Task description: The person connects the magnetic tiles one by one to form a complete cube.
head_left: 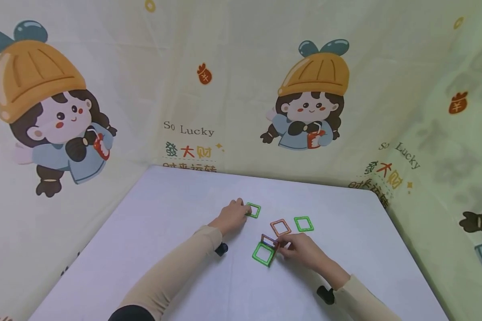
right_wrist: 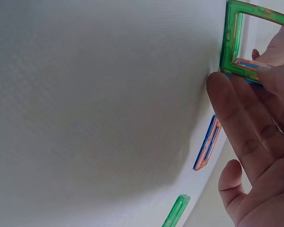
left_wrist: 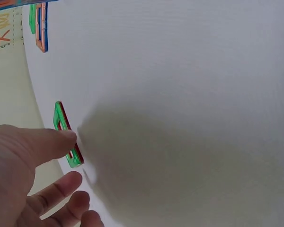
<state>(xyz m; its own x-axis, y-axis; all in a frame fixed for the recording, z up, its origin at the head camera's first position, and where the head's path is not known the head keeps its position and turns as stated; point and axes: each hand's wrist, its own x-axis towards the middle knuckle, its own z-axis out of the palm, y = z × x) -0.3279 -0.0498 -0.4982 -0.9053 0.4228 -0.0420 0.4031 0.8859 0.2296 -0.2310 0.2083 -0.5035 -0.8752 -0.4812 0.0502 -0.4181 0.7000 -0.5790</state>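
Note:
My left hand (head_left: 230, 216) is at the left edge of a green square magnetic tile (head_left: 259, 211) at the back. In the left wrist view its thumb (left_wrist: 49, 143) overlaps that tile, and the other fingers are spread apart from it. My right hand (head_left: 303, 252) pinches the side of a small group of joined magnetic tiles. That group has a green tile (head_left: 261, 262) in front, standing in the right wrist view, and a brownish-orange tile (head_left: 269, 237) upright behind it. Fingers (right_wrist: 236, 101) partly hide the group's right side.
An orange square tile (head_left: 274, 229) lies just behind the tile group. To its right lies another green tile (head_left: 301, 217). All are on a white-covered table (head_left: 164, 200), backed by a printed cloth (head_left: 241, 102) with cartoon figures.

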